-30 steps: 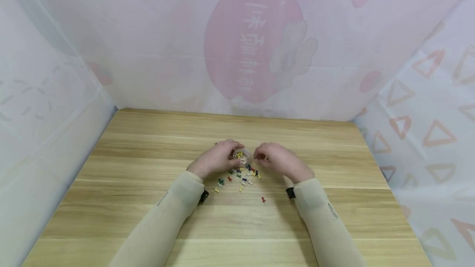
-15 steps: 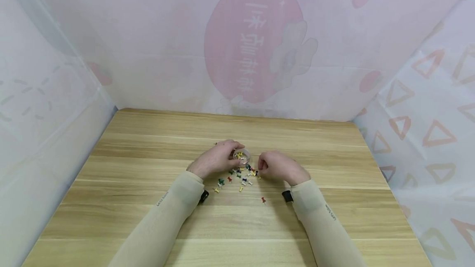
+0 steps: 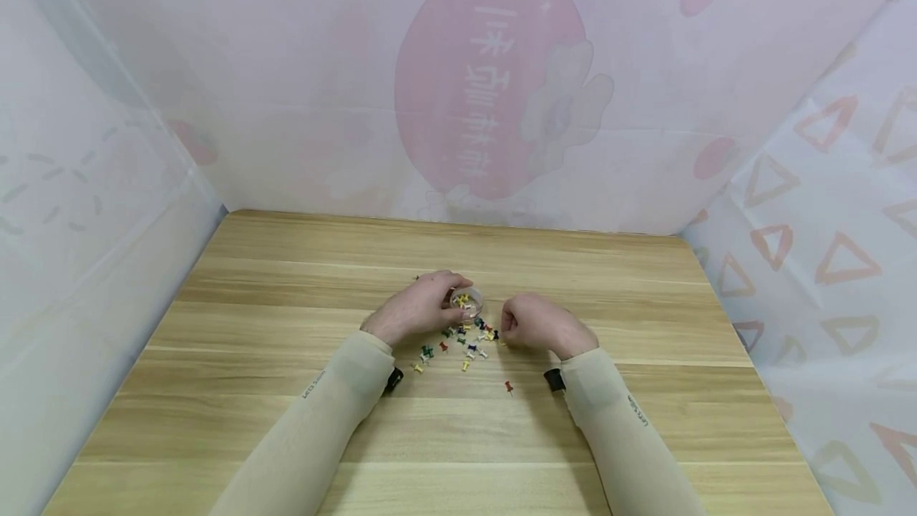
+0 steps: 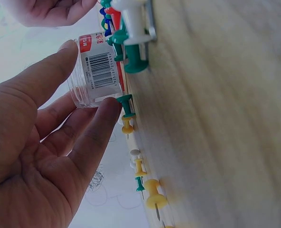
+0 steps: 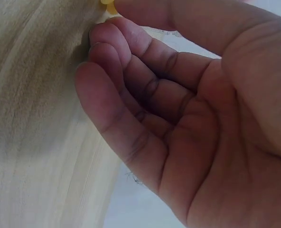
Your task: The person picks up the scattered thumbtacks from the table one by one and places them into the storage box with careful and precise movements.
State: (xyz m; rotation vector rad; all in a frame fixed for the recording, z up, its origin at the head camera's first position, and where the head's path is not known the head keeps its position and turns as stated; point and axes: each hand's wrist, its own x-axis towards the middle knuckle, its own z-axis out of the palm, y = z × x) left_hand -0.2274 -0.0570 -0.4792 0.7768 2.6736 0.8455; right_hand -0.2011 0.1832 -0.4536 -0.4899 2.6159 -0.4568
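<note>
My left hand grips a small clear plastic jar, thumb on one side and fingers on the other. A white label with a barcode shows on the jar's side in the left wrist view. Some yellow and white push pins lie inside it. At the right edge of the scattered pins, my right hand is low over the table, pinching a yellow push pin between thumb and index fingertip. Its other fingers curl inward and hold nothing visible.
Loose push pins in several colours, among them a green one and a white one, lie in front of the jar on the wooden table. A red push pin lies apart, nearer the front. Printed cloth walls enclose the table.
My right hand has moved from beside the jar's mouth down and slightly right to the yellow push pin at the pile's edge. The left hand and jar have stayed in place.
</note>
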